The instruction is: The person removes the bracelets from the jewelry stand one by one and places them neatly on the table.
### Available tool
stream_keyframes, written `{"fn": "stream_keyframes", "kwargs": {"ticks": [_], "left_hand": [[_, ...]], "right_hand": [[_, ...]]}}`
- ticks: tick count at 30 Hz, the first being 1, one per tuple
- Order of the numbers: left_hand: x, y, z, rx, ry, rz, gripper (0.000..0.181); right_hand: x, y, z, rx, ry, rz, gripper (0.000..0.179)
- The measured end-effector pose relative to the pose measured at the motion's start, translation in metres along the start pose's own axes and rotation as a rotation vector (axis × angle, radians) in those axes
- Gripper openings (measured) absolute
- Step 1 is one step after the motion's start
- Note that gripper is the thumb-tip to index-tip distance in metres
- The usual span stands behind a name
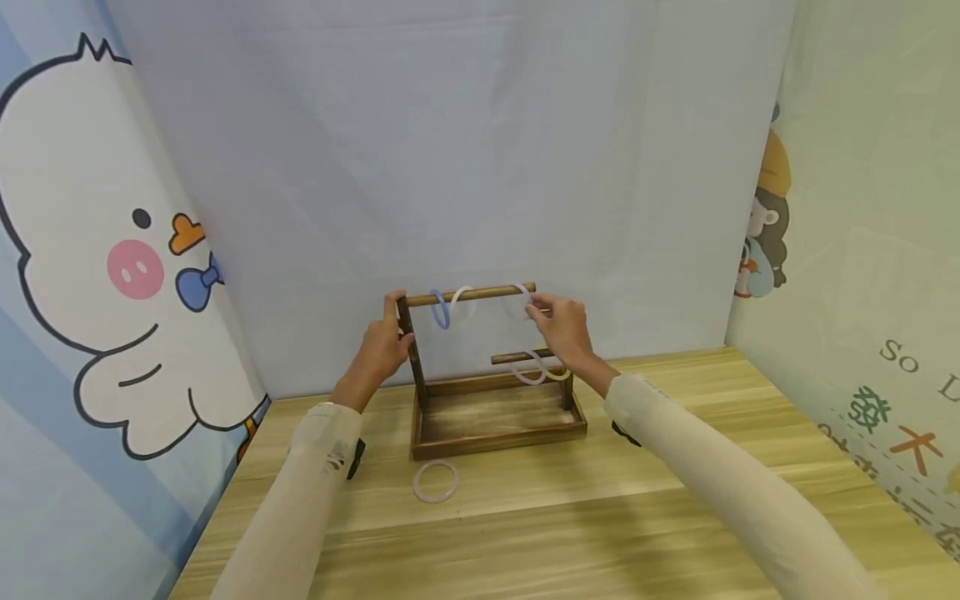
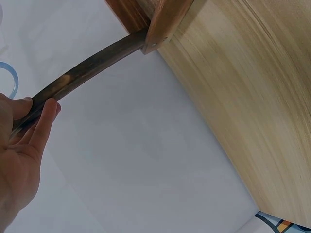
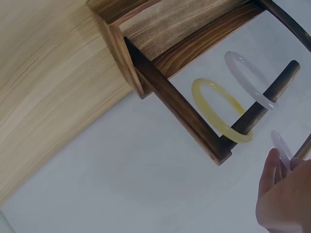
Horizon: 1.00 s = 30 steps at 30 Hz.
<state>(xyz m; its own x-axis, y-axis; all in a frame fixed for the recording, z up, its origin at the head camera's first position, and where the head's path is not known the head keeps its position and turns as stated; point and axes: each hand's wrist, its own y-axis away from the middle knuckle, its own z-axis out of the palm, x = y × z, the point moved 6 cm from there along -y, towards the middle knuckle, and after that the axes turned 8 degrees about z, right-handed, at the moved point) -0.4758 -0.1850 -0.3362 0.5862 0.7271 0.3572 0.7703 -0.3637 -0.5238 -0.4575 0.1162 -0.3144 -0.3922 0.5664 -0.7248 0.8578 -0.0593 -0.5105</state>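
A two-tier wooden bangle stand (image 1: 498,444) rests on the table. At its upper left corner my left hand (image 1: 381,346) grips the dark upright post (image 2: 92,65), thumb on one side and fingers on the other. My right hand (image 1: 564,327) pinches a pale lavender bangle (image 3: 280,144) at the free right end of the upper bar (image 1: 487,292); the bangle encircles the bar. Farther left on that bar hang a blue bangle (image 1: 446,316) and a white bangle. The lower bar (image 3: 279,85) carries a yellow bangle (image 3: 205,112) and another pale lavender bangle (image 3: 239,81).
A pale pinkish bangle (image 1: 435,501) lies flat on the wood-grain table (image 1: 525,542) before the stand's tray. Behind stands a plain white cloth backdrop (image 1: 465,150). Printed cartoon curtains flank both sides, with a white duck (image 1: 67,208) at left.
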Motion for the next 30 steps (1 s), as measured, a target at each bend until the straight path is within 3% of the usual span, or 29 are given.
{"fn": "stream_keyframes", "kwargs": {"ticks": [14, 30], "left_hand": [[-0.001, 0.0, 0.001, -0.004, 0.009, 0.001, 0.075], [-0.004, -0.002, 0.003, 0.013, -0.015, 0.014, 0.075]], "right_hand": [[0.007, -0.002, -0.016, 0.01, 0.007, -0.022, 0.027], [0.028, -0.009, -0.028, 0.05, -0.047, 0.02, 0.024]]}}
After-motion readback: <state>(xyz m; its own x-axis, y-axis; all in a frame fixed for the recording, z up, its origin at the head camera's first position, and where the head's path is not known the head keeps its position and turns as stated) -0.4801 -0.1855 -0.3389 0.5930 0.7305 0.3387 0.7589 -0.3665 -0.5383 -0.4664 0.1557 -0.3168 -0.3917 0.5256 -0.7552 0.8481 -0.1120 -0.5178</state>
